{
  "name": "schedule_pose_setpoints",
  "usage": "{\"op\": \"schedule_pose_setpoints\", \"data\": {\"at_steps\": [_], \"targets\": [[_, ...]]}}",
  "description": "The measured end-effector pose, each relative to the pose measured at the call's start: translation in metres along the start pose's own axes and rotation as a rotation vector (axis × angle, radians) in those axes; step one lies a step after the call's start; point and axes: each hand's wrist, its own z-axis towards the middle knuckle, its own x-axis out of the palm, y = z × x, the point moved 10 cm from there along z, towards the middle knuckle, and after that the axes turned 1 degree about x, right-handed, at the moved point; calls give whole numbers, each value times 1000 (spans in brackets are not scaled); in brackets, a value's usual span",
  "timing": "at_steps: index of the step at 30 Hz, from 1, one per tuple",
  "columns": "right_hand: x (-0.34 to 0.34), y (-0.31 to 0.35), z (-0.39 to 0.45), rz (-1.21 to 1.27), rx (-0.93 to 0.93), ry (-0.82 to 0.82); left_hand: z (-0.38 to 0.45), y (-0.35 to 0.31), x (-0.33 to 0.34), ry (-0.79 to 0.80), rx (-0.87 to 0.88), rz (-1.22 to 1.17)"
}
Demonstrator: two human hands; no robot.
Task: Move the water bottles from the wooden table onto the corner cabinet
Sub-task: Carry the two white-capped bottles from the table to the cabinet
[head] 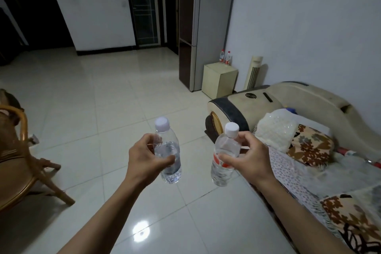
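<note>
My left hand (144,159) grips a clear water bottle (170,163) with a white cap and no label, held upright over the tiled floor. My right hand (249,159) grips a second clear bottle (223,163) with a white cap and a red-and-white label, tilted slightly left. Far ahead, a small cream corner cabinet (219,80) stands beside the fridge, and two red-capped bottles (225,57) stand on its top near the wall. The wooden table is out of view.
A tall fridge (198,33) stands left of the cabinet and a white tower fan (254,72) to its right. A sofa (299,130) with patterned cushions runs along the right. A rattan chair (18,161) stands at the left. Glossy tiled floor (103,99) lies between.
</note>
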Motion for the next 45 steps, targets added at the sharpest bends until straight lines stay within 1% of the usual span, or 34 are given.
{"op": "schedule_pose_setpoints", "data": {"at_steps": [6, 12, 15, 20, 23, 28, 34, 40, 45], "targets": [[49, 18, 66, -50, 19, -48, 96, 37, -2, 60, 19, -59], [92, 49, 134, -62, 25, -119, 197, 49, -18, 104, 95, -49], [111, 54, 162, -61, 34, -139, 238, 54, -19, 122, 111, -51], [144, 37, 221, -38, 75, -110, 307, 66, -5, 151, 85, -75], [158, 20, 266, -48, 71, -114, 353, 72, 12, 154, 94, -51], [178, -9, 352, -11, 55, -154, 432, 81, 45, 147, 108, 21], [197, -28, 460, 13, 58, -126, 532, 75, 73, 132, 89, 42], [213, -46, 541, -22, 73, -118, 617, 90, 92, 79, 53, -8], [240, -59, 607, -102, 91, -116, 698, 113, 122, 136, 59, -23]]}}
